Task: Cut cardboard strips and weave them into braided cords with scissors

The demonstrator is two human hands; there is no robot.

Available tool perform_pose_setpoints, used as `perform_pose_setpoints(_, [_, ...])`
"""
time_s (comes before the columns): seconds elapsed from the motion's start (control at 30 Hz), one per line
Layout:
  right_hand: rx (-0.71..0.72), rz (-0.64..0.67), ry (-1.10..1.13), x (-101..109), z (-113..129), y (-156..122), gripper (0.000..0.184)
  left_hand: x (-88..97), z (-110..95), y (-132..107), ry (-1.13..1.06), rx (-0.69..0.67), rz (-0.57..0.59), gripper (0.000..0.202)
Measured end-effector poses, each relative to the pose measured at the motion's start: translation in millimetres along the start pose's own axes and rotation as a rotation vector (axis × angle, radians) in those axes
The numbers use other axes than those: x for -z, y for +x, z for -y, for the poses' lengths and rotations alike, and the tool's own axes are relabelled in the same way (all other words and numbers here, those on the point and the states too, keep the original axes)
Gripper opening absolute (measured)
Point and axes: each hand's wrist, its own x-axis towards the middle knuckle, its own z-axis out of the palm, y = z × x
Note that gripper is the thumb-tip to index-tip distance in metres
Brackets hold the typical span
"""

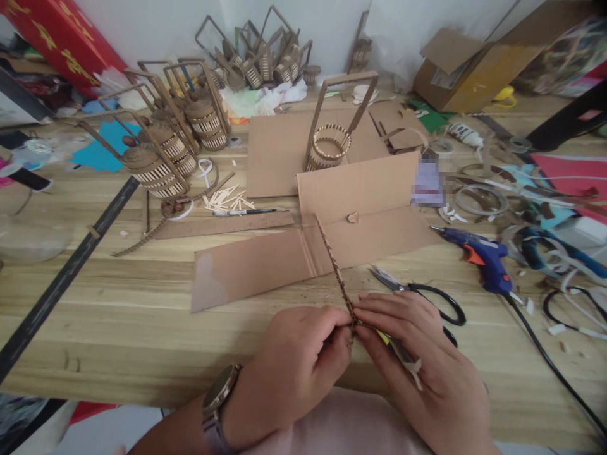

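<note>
By the near edge of the table [142,344], your left hand [298,354] and right hand [424,357] both pinch the narrow brown corrugated-cardboard strip [336,266], which could crease or split there if you squeeze or twist unevenly.

We see soft, even light across the counter [142,341], faint shadows, blurred and stretched outer edges, one pixelated patch [427,181].

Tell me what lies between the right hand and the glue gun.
The scissors lie between the right hand and the glue gun, in the head view.
</note>
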Motion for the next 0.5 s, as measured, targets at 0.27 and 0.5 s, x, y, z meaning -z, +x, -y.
perform_pose_setpoints(0.27, [0.046,-0.064,-0.104,-3.4,1.6,-3.0,0.007,1.0,0.8,0.3,-0.03,0.116,0.062,0.015])
perform_pose_setpoints(0.5, [0.055,-0.041,-0.07,-4.7,4.3,-1.3,0.009,-0.5,0.1,-0.9,0.027,0.054,0.006,0.024])
